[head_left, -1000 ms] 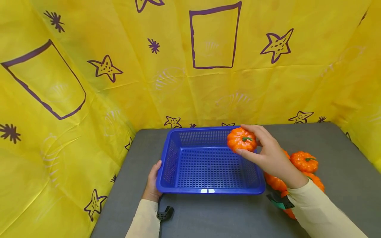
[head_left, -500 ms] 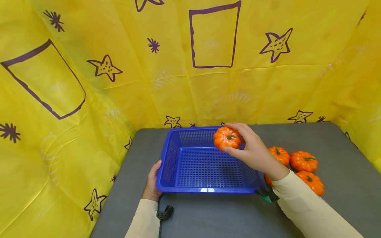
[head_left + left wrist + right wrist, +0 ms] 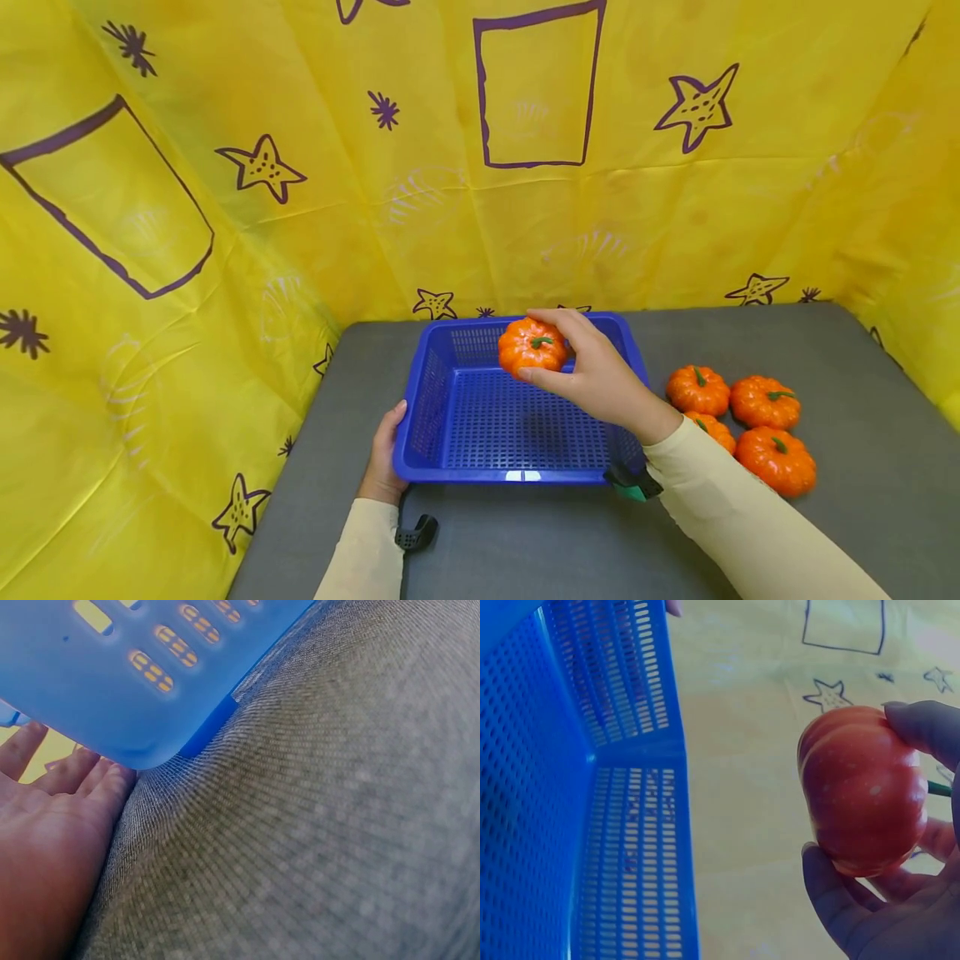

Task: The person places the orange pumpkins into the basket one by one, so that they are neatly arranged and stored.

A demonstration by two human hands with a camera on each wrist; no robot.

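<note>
Basket (image 3: 450, 400) showing glossy blue plastic, perforated mesh walls. Pumpkin (image 3: 531, 348) looking like smooth, shiny orange plastic, ribbed. Tabletop (image 3: 862, 375) wearing matt grey woven cloth, fine-grained. Backdrop (image 3: 300, 208) showing thin, creased yellow plastic sheet, slightly sheeny.

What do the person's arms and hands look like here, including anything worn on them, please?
Both hands are bare, without gloves. The left hand and the right hand come out of long cream sleeves that reach the wrists. A small black device sits under the left wrist, and a black and green one under the right. No rings or markings show.
</note>
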